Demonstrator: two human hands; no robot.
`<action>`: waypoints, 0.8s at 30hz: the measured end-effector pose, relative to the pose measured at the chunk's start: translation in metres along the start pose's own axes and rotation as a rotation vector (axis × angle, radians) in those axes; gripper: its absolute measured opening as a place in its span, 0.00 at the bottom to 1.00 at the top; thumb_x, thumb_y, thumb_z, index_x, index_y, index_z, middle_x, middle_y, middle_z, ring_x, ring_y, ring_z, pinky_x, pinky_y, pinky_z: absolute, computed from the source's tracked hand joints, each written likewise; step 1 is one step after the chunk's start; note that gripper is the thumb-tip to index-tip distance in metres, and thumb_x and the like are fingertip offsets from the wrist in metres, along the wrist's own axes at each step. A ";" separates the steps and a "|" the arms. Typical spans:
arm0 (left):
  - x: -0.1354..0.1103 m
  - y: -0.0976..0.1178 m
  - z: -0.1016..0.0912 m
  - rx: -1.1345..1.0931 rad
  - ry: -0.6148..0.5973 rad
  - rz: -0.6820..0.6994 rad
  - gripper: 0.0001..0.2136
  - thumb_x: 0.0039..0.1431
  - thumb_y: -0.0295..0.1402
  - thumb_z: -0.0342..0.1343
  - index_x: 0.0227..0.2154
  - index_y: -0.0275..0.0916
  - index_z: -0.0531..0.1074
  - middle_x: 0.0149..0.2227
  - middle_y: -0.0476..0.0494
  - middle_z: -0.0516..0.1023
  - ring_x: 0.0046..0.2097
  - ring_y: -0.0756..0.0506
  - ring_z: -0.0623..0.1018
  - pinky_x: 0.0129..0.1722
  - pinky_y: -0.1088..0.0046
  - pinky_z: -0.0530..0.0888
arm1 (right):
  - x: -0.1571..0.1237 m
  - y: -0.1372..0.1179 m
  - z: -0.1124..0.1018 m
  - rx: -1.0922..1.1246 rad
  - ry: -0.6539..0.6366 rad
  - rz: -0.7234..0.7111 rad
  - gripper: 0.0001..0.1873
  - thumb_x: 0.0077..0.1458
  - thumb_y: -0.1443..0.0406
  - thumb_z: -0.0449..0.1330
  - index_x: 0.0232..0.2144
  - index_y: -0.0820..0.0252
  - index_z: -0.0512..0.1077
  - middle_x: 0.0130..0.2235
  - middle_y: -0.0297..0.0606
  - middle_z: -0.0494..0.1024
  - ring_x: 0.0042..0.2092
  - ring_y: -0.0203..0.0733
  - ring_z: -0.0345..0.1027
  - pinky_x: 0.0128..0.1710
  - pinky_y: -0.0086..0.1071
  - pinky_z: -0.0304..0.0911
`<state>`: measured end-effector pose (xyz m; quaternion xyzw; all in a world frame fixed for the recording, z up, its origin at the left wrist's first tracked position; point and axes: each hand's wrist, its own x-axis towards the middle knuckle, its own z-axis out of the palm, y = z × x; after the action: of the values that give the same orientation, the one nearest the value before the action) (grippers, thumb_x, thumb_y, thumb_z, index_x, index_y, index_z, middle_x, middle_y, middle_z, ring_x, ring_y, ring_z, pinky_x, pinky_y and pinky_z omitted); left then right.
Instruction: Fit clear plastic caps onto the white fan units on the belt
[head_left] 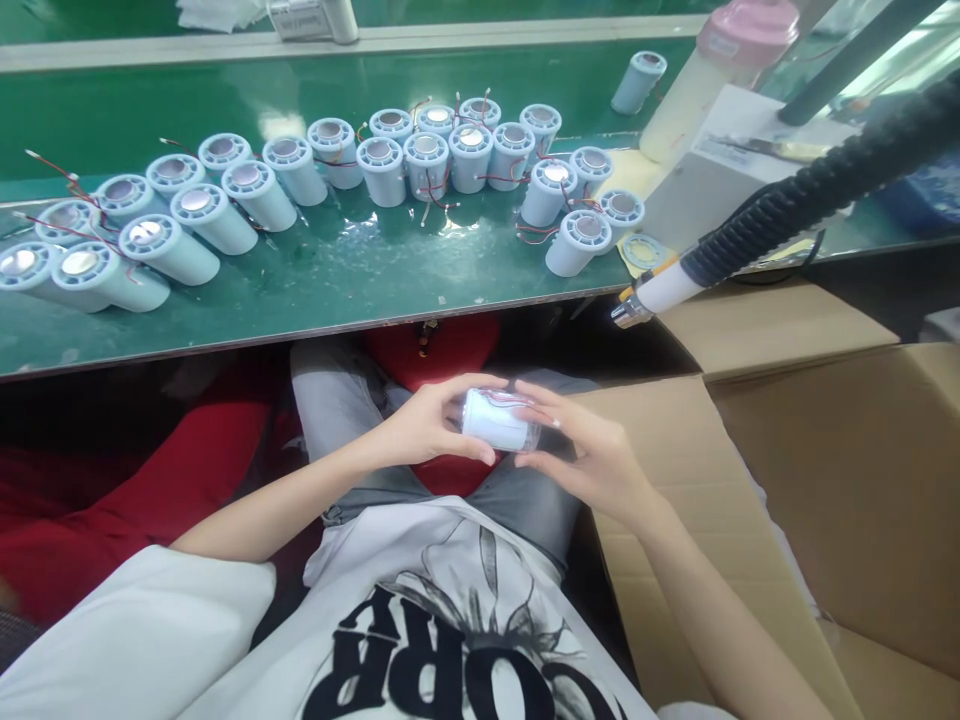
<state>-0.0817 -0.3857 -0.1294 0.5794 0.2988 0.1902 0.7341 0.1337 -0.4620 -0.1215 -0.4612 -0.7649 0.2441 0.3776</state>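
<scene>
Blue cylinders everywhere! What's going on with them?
A seated person holds one light-blue cylinder sideways above their lap, in what looks like clear plastic film, with the left hand at one end and the right hand at the other. More light-blue cylinders, many with thin wires, stand on the shiny green bench in front. An open brown cardboard box is at the person's right.

The green counter [330, 275] is bright, with shiny white spots near its middle. It's dark under its front edge. The far right corner looks hazy. The wrapped tube [491, 422] shines almost white.
</scene>
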 end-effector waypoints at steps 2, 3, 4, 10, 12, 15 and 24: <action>0.000 0.000 0.001 0.001 -0.001 0.011 0.35 0.40 0.33 0.70 0.54 0.43 0.65 0.53 0.38 0.71 0.49 0.41 0.76 0.47 0.66 0.74 | -0.001 0.001 -0.002 0.016 -0.006 0.022 0.22 0.50 0.68 0.66 0.49 0.57 0.70 0.56 0.46 0.70 0.56 0.47 0.66 0.56 0.38 0.65; 0.000 -0.001 0.001 0.003 -0.007 0.013 0.35 0.40 0.34 0.70 0.54 0.42 0.65 0.54 0.38 0.71 0.49 0.41 0.76 0.47 0.66 0.74 | -0.001 0.002 -0.002 0.034 -0.010 0.044 0.23 0.49 0.67 0.67 0.48 0.57 0.70 0.56 0.45 0.70 0.56 0.47 0.66 0.56 0.39 0.65; -0.001 0.000 0.001 0.007 -0.018 0.014 0.35 0.41 0.35 0.69 0.55 0.42 0.64 0.54 0.37 0.71 0.49 0.40 0.76 0.46 0.65 0.74 | -0.002 0.002 -0.002 0.061 -0.015 0.072 0.23 0.49 0.66 0.67 0.48 0.56 0.70 0.55 0.45 0.71 0.55 0.48 0.67 0.55 0.40 0.66; -0.007 0.008 0.002 0.169 -0.057 0.056 0.36 0.43 0.34 0.68 0.57 0.46 0.62 0.55 0.38 0.70 0.50 0.40 0.75 0.46 0.67 0.75 | -0.006 -0.002 -0.003 0.226 -0.039 0.228 0.22 0.47 0.63 0.68 0.45 0.58 0.70 0.54 0.45 0.72 0.51 0.50 0.71 0.48 0.39 0.72; -0.008 0.011 0.002 0.189 -0.063 0.102 0.35 0.43 0.33 0.68 0.57 0.47 0.63 0.57 0.39 0.69 0.53 0.40 0.74 0.48 0.67 0.74 | -0.005 -0.006 -0.005 0.253 -0.037 0.266 0.23 0.46 0.63 0.69 0.45 0.58 0.70 0.52 0.44 0.73 0.48 0.49 0.73 0.46 0.39 0.74; -0.009 0.014 0.003 0.187 -0.086 0.147 0.34 0.44 0.32 0.68 0.57 0.47 0.64 0.58 0.39 0.68 0.55 0.40 0.72 0.51 0.66 0.72 | -0.005 -0.009 -0.008 0.298 -0.038 0.297 0.24 0.46 0.62 0.69 0.46 0.56 0.69 0.50 0.41 0.74 0.46 0.48 0.74 0.45 0.38 0.74; -0.012 0.020 0.003 0.294 -0.107 0.254 0.37 0.43 0.31 0.68 0.59 0.45 0.62 0.59 0.37 0.68 0.58 0.38 0.70 0.55 0.65 0.69 | -0.005 -0.016 -0.013 0.503 -0.064 0.414 0.24 0.47 0.65 0.68 0.47 0.52 0.68 0.48 0.38 0.74 0.48 0.45 0.72 0.45 0.36 0.74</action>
<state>-0.0871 -0.3901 -0.1070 0.7227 0.2085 0.2048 0.6264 0.1376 -0.4737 -0.1038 -0.4914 -0.5821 0.5113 0.3977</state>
